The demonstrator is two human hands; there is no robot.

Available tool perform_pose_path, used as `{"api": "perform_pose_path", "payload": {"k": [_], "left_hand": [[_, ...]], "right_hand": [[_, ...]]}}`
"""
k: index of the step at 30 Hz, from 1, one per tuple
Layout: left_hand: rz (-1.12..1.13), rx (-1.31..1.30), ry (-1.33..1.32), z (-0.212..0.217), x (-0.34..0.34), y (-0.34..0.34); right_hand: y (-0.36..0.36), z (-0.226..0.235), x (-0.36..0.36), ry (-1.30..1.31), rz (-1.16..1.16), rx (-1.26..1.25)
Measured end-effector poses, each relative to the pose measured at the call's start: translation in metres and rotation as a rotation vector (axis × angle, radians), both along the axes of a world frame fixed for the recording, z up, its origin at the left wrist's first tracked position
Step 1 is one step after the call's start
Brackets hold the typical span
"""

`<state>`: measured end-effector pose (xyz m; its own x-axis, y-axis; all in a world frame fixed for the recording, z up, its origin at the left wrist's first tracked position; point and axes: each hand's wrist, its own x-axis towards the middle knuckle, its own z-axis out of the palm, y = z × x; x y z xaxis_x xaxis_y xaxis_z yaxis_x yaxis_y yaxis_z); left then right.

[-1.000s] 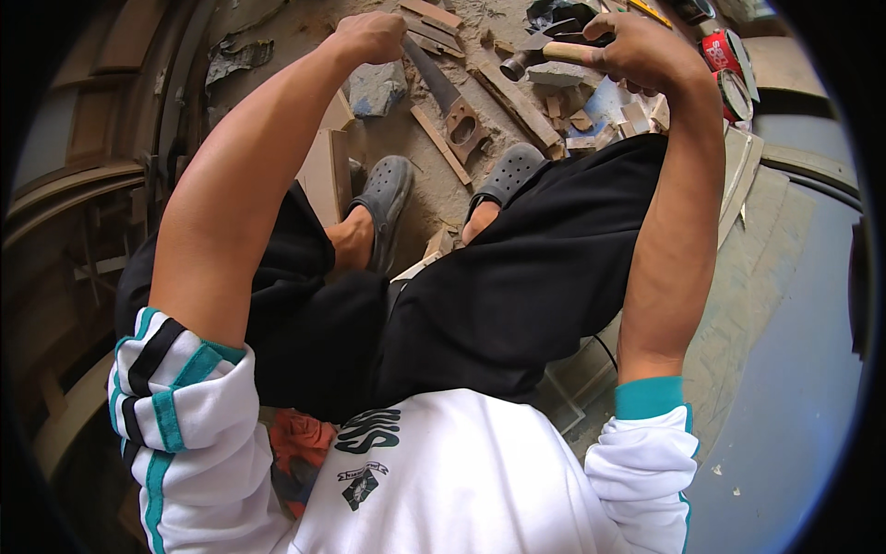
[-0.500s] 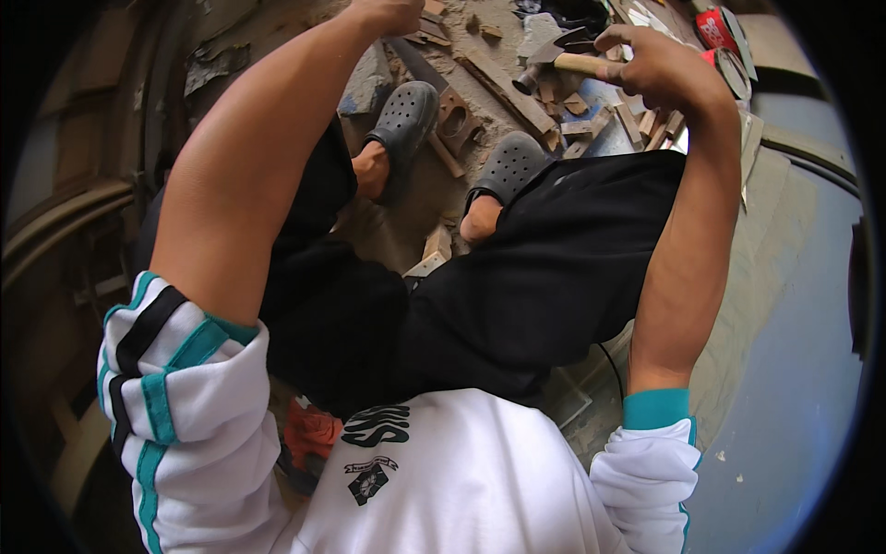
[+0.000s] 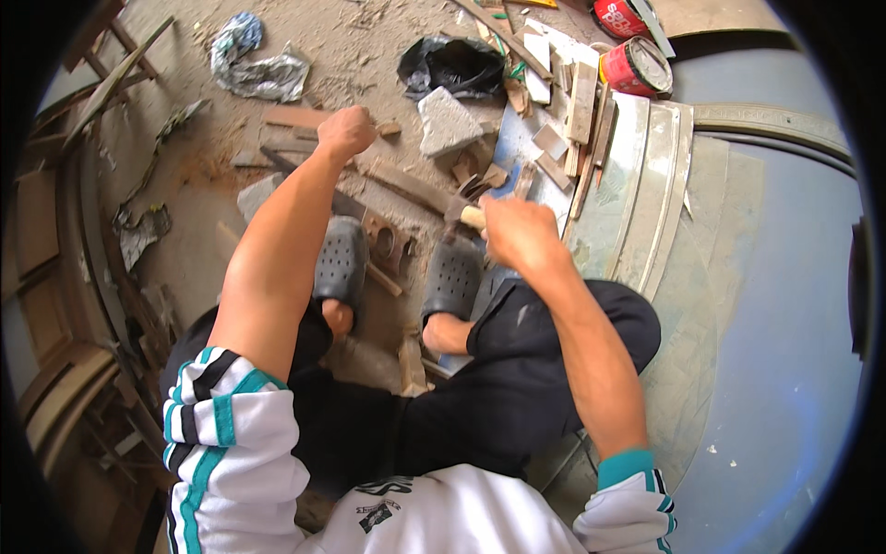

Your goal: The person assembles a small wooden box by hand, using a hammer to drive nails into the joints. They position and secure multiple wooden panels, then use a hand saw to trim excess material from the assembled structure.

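Observation:
My right hand (image 3: 524, 231) is closed round the wooden handle of a hammer (image 3: 472, 217). The blurred metal head hangs over the near right end of a wooden strip (image 3: 406, 186); I cannot tell whether they touch. Farther to the left, my left hand (image 3: 345, 132) makes a fist beside a small wood block (image 3: 389, 128). Anything inside that fist is hidden. A board with round holes (image 3: 383, 235) lies between my two grey clogs (image 3: 340, 263).
Past the strip sit a grey concrete chunk (image 3: 448, 122) and a black plastic bag (image 3: 450, 66). Wood offcuts (image 3: 580, 103) are heaped at the right, near a red can (image 3: 637, 67). Crumpled foil (image 3: 268, 74) lies far left. A blue-grey panel (image 3: 766, 305) fills the right side.
The hammer has come down and left, from raised at the right to over the wooden strip. More floor shows ahead as the view shifts. My left hand stays a fist.

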<state>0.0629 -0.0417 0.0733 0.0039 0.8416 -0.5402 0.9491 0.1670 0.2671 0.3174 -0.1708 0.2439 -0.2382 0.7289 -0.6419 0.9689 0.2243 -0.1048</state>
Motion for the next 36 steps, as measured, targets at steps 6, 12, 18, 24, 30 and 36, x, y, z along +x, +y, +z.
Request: {"api": "perform_pose_path", "payload": {"k": [6, 12, 18, 24, 30, 36], "left_hand": [[0.2, 0.13, -0.093, -0.036, 0.007, 0.07], [0.243, 0.254, -0.182, -0.068, 0.011, 0.111], [0.206, 0.252, -0.156, -0.078, -0.004, 0.128], [0.11, 0.267, -0.12, -0.073, -0.026, 0.152], [0.043, 0.318, -0.174, -0.039, 0.029, 0.198], [-0.374, 0.481, -0.755, 0.013, 0.261, 0.255]], "right_hand": [[0.05, 0.003, -0.019, 0.123, -0.174, 0.044], [0.108, -0.016, -0.037, 0.127, -0.296, 0.15], [0.144, -0.053, -0.023, 0.102, -0.363, 0.13], [0.161, -0.055, -0.031, 0.059, -0.297, 0.103], [0.168, -0.054, -0.021, 0.113, -0.274, 0.093], [0.171, -0.067, -0.026, 0.066, -0.414, 0.091]]}}
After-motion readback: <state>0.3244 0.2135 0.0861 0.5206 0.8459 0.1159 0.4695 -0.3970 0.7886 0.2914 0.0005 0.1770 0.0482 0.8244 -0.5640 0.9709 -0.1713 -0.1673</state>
